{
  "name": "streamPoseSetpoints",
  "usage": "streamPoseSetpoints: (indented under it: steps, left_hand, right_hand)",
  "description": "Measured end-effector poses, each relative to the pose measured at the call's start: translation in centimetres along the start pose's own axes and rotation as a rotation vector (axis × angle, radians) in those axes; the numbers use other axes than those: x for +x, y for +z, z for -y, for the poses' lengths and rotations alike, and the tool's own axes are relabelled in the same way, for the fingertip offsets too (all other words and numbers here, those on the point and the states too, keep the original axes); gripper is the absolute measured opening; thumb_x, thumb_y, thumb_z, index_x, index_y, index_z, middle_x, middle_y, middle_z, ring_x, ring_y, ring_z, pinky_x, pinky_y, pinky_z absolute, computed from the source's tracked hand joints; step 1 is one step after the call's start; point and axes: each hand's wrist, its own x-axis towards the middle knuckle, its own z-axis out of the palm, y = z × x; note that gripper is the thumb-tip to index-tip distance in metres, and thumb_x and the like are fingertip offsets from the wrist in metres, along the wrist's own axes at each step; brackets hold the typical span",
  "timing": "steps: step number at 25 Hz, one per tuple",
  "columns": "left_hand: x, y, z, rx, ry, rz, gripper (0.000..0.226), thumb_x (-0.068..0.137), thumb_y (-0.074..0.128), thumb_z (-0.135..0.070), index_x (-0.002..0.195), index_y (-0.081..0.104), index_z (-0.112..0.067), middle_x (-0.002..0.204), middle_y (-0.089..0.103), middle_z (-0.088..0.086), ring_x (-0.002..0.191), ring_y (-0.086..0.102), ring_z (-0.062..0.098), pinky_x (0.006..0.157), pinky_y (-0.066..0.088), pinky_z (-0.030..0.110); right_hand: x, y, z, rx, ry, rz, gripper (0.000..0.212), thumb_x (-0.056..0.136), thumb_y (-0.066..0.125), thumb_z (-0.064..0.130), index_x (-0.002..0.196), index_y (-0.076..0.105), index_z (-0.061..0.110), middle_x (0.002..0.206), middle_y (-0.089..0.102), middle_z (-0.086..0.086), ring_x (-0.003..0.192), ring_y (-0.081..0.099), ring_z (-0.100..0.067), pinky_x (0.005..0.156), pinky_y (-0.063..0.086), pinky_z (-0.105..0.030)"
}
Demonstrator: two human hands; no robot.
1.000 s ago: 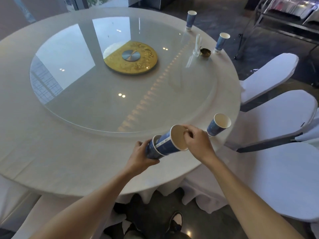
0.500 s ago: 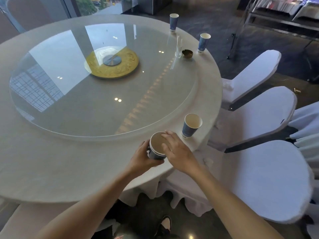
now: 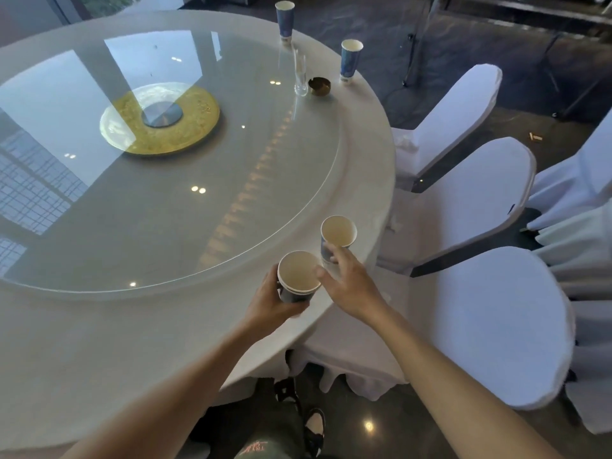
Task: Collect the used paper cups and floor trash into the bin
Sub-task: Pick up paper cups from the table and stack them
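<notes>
My left hand [image 3: 270, 301] holds a nested stack of blue paper cups [image 3: 297, 275] upright above the near right edge of the round white table [image 3: 99, 342]. My right hand [image 3: 347, 283] reaches past the stack, and its fingertips touch the side of a single blue paper cup [image 3: 337, 234] that stands on the table rim. Two more blue cups stand at the far edge, one [image 3: 350, 61] on the right and one [image 3: 284, 19] further back. A small piece of trash [image 3: 535, 137] lies on the dark floor at the right. No bin is in view.
A glass turntable [image 3: 165, 200] with a gold centre disc [image 3: 160, 119] covers most of the table. A clear glass [image 3: 300, 76] and a dark ashtray [image 3: 319, 86] sit near the far cups. White-covered chairs [image 3: 480, 200] crowd the table's right side. A metal stand [image 3: 414, 44] is behind them.
The cup my right hand held sideways went into the stack in my left hand. My right hand then left the stack and moved right to the lone cup on the rim.
</notes>
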Motion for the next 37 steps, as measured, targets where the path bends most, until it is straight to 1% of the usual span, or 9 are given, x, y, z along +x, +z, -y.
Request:
streamPoseSetpoints:
  steps: [4, 9, 14, 17, 21, 26, 30, 32, 37]
  left_hand:
    - [4.6, -0.5, -0.6, -0.082, 0.001, -0.047, 0.079, 0.057, 0.089, -0.035, 0.119, 0.049, -0.065, 0.128, 0.065, -0.002, 0.111, 0.067, 0.013, 0.088, 0.061, 0.038]
    - [9.6, -1.6, -2.7, -0.19, -0.014, -0.052, 0.071, 0.058, 0.089, -0.033, 0.118, 0.054, -0.046, 0.12, 0.07, -0.004, 0.106, 0.069, 0.01, 0.081, 0.058, 0.028]
    - [12.8, -2.3, -3.2, -0.231, -0.037, -0.03, 0.072, 0.074, 0.091, -0.011, 0.124, 0.052, -0.044, 0.114, 0.071, -0.015, 0.098, 0.069, -0.002, 0.077, 0.059, 0.022]
    - [14.2, -2.4, -3.1, -0.249, -0.052, -0.008, 0.07, 0.077, 0.088, -0.004, 0.126, 0.051, -0.038, 0.114, 0.068, -0.013, 0.1, 0.068, 0.005, 0.072, 0.057, 0.017]
    - [15.4, -2.0, -2.8, -0.269, -0.11, -0.011, 0.065, 0.077, 0.088, -0.007, 0.119, 0.053, -0.043, 0.112, 0.068, -0.013, 0.104, 0.069, 0.014, 0.073, 0.057, 0.019]
    - [17.1, -2.0, -4.9, -0.295, -0.111, -0.088, 0.06, 0.076, 0.09, -0.014, 0.123, 0.056, -0.028, 0.107, 0.066, -0.006, 0.097, 0.069, 0.015, 0.065, 0.055, 0.012]
    - [18.9, -2.6, -8.4, -0.382, -0.063, -0.169, 0.067, 0.064, 0.093, -0.033, 0.122, 0.058, -0.031, 0.112, 0.069, 0.005, 0.105, 0.071, 0.024, 0.087, 0.062, 0.041]
    - [19.4, -2.2, -10.6, -0.407, -0.015, -0.155, 0.065, 0.062, 0.092, -0.035, 0.118, 0.059, -0.033, 0.112, 0.068, 0.005, 0.105, 0.072, 0.026, 0.089, 0.062, 0.045]
    - [19.4, 1.3, -14.4, -0.391, 0.068, 0.0, 0.062, 0.073, 0.093, -0.021, 0.125, 0.06, -0.028, 0.114, 0.071, 0.003, 0.106, 0.072, 0.026, 0.076, 0.059, 0.027]
  right_hand:
    - [2.9, -1.7, -1.7, 0.164, 0.17, -0.182, 0.085, 0.082, 0.081, 0.044, 0.152, 0.037, 0.021, 0.145, 0.043, 0.006, 0.133, 0.042, -0.007, 0.11, 0.036, -0.028]
    - [7.5, -1.2, -3.4, 0.255, 0.377, -0.23, 0.138, 0.051, 0.083, 0.069, 0.161, 0.015, 0.019, 0.163, 0.023, -0.005, 0.15, 0.028, -0.022, 0.121, 0.032, -0.047]
    - [10.9, 1.7, -7.1, 0.19, 0.423, -0.227, 0.129, 0.048, 0.097, 0.051, 0.15, 0.026, 0.016, 0.151, 0.038, -0.01, 0.138, 0.043, -0.028, 0.111, 0.045, -0.051]
    - [11.7, 3.0, -7.8, 0.179, 0.41, -0.263, 0.122, 0.051, 0.095, 0.045, 0.146, 0.026, 0.011, 0.145, 0.042, -0.012, 0.134, 0.048, -0.029, 0.109, 0.047, -0.048]
    - [13.0, 2.5, -7.6, 0.26, 0.388, -0.319, 0.094, 0.066, 0.092, 0.015, 0.137, 0.032, 0.007, 0.127, 0.05, -0.005, 0.112, 0.056, -0.022, 0.093, 0.049, -0.035]
    - [13.3, 0.9, -8.1, 0.307, 0.362, -0.293, 0.081, 0.068, 0.091, 0.016, 0.125, 0.034, 0.02, 0.118, 0.053, 0.001, 0.102, 0.057, -0.016, 0.088, 0.05, -0.034]
    - [12.6, -1.4, -9.2, 0.314, 0.342, -0.262, 0.078, 0.066, 0.092, 0.01, 0.124, 0.041, 0.022, 0.115, 0.057, 0.004, 0.1, 0.057, -0.004, 0.091, 0.054, -0.038]
    - [12.3, -2.5, -9.5, 0.304, 0.331, -0.239, 0.077, 0.066, 0.092, 0.01, 0.124, 0.042, 0.024, 0.115, 0.057, 0.004, 0.1, 0.057, -0.004, 0.091, 0.053, -0.039]
    - [11.5, -5.0, -9.2, 0.314, 0.328, -0.213, 0.074, 0.066, 0.091, 0.012, 0.119, 0.041, 0.026, 0.107, 0.061, 0.009, 0.093, 0.064, -0.008, 0.089, 0.058, -0.046]
